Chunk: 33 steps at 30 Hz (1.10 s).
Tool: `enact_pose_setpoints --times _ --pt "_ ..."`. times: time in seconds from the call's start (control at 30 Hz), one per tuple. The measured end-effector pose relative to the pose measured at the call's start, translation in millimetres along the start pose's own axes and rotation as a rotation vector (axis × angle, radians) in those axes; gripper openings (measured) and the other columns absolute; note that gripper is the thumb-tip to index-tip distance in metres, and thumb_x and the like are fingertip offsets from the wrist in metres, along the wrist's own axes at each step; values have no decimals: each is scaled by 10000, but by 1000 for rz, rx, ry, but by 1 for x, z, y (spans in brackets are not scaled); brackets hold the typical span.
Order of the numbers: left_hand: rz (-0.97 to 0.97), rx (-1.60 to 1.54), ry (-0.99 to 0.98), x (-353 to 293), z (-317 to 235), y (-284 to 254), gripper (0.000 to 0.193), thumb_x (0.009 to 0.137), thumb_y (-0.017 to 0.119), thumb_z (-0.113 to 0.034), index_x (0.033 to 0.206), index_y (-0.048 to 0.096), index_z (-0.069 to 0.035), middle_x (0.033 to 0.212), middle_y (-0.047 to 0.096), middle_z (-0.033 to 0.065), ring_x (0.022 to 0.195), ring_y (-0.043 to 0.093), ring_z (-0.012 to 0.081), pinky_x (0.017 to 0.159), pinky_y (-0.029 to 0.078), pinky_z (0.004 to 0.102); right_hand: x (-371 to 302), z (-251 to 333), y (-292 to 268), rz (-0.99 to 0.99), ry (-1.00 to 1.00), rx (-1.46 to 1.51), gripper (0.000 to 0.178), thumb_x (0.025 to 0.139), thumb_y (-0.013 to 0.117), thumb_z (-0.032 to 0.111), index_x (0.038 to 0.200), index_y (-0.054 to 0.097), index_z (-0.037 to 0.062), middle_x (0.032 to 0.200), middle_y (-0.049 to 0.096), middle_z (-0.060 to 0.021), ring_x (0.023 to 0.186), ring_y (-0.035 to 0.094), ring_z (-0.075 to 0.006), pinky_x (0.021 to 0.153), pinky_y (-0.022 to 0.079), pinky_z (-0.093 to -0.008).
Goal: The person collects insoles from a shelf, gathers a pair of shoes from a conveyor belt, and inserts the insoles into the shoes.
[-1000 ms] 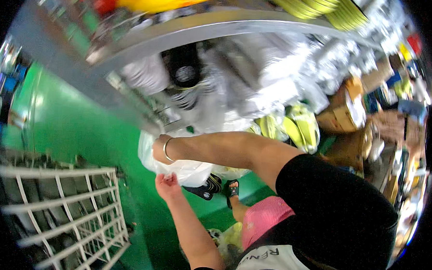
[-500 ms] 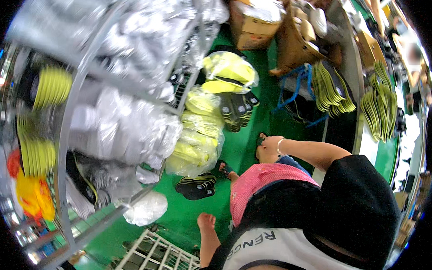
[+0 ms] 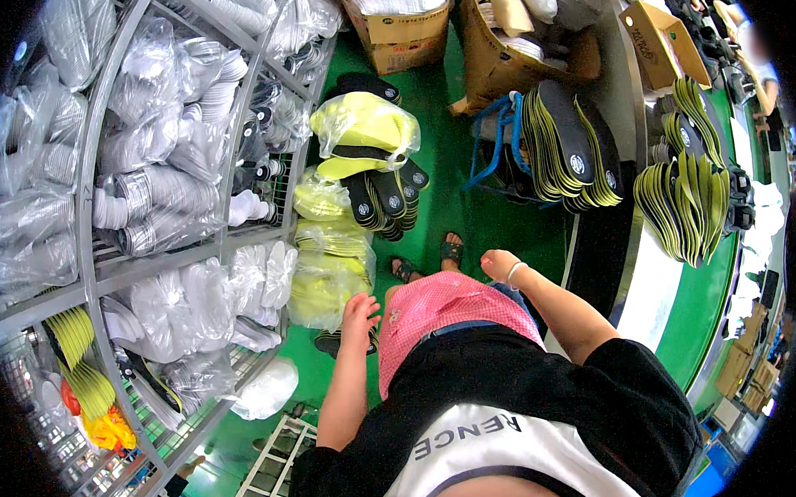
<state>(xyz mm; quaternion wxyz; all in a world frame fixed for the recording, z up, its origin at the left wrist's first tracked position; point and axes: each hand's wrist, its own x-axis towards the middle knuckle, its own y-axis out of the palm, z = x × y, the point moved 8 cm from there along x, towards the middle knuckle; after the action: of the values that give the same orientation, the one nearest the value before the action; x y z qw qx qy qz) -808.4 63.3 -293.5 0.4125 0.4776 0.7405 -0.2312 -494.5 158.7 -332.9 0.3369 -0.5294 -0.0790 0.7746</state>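
The smooth floor (image 3: 454, 184) is bright green. In the near middle, the cloth apron (image 3: 466, 314) has a fine pink-and-white check; the short-sleeved shirt (image 3: 534, 397) is black, its white chest panel (image 3: 495, 457) marked with dark lettering. The thin round bangle (image 3: 513, 271) on the right wrist is whitish. Left of the apron, flat insoles in clear plastic bags (image 3: 330, 285) are lime-yellow. Farther right, the stacked curved insoles (image 3: 558, 136) show black faces, yellow-green edges and pale round marks beside a blue tubular metal frame (image 3: 486, 159). The far square cardboard box (image 3: 405, 43) is brown. Left, grey metal shelving (image 3: 84, 199) holds white plastic-wrapped insoles (image 3: 156, 189).
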Motion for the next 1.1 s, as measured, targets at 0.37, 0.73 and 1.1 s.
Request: enact_pose_setpoints --times 0.37,0.73,1.1 --pt "-112 94 -218 63 24 -55 324 763 525 -190 1046 428 -67 890 514 80 733 524 172 514 443 267 37 -50 -19 -60 309 16 219 706 462 160 775 635 44 847 604 -144 812 567 -298 721 455 -348" --pt "-256 -143 -259 115 -20 -82 411 768 531 -267 1115 394 -94 1018 499 119 898 500 265 693 429 385 166 25 -102 -213 299 99 376 730 517 238 1010 527 -12 991 554 -200 960 516 -310 829 407 -332" --pt "-315 -142 -260 310 -182 12 375 780 523 -323 1092 427 -139 988 530 109 934 499 268 766 404 413 421 12 -177 -249 366 224 439 791 486 334 1062 487 -11 1055 509 -217 987 487 -339 838 398 -367"
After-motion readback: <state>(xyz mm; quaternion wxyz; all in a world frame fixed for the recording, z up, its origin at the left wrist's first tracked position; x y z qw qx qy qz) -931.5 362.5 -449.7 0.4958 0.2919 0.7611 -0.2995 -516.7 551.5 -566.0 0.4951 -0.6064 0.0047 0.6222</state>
